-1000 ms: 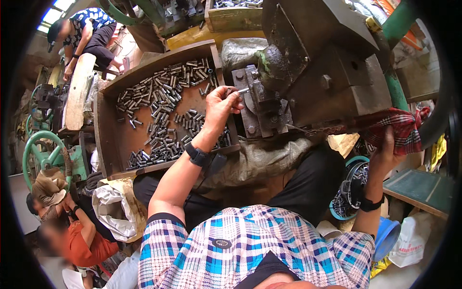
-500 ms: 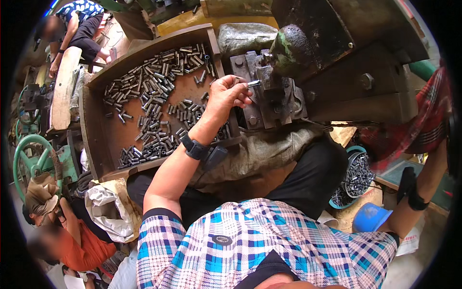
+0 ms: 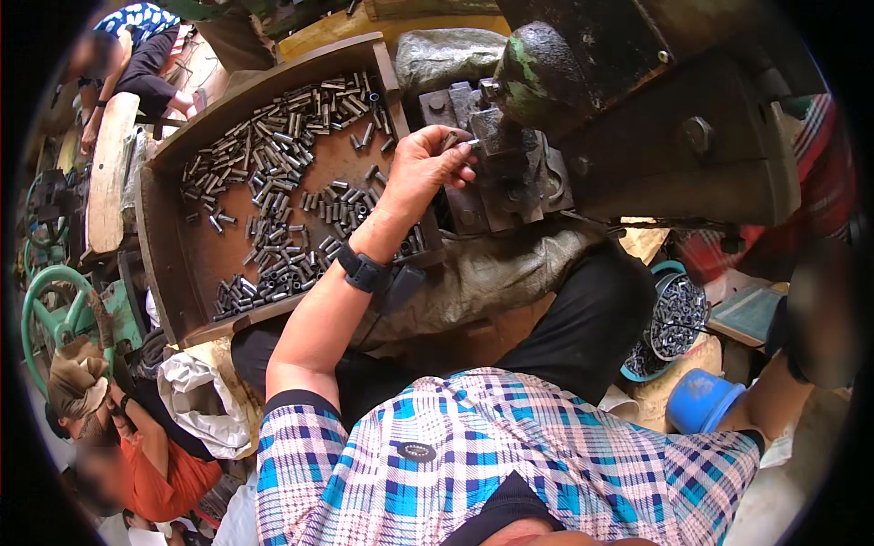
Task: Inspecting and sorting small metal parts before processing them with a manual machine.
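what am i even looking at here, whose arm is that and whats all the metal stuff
This is a view from a camera worn on a person's head, looking down at their own body, so the checked shirt at the bottom is theirs. The wide lens bends straight edges.

The left hand reaches forward and pinches a small metal tube at the jaws of a heavy dark press.

Left of it, a wooden tray holds many such tubes. A blue tub by the right knee holds more metal pieces.

The right hand is blurred near the picture's right edge, so its grip cannot be judged. Other people sit at the far left.
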Motion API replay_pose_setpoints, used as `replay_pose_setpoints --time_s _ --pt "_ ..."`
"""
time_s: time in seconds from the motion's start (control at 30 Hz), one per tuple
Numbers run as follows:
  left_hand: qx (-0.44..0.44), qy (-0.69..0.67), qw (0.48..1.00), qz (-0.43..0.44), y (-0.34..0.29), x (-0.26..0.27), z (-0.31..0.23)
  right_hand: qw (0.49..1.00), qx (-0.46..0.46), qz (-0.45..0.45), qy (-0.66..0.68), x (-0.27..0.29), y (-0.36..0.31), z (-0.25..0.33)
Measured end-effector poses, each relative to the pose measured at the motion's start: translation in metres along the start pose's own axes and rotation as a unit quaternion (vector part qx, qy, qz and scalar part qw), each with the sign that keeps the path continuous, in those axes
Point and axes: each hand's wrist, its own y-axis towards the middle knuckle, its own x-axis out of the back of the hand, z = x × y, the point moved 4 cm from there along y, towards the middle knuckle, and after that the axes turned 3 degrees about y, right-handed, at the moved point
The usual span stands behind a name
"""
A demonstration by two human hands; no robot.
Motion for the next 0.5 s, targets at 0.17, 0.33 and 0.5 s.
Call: replay_pose_setpoints --time_s 0.17,0.33,0.5 --pt "-0.044 0.023 0.999 -0.009 -0.002 0.005 0.001 0.98 0.092 -0.157 -0.085 -0.086 -0.053 -0.034" --pt "-0.063 0.067 0.995 -0.034 0.0 -0.008 0.003 0.916 0.177 -0.023 -0.36 -0.058 -0.082 -0.09" --pt "0.001 0.209 0.978 -0.025 -0.011 0.016 -0.007 0.827 0.273 -0.053 -0.489 -0.074 -0.055 0.006"
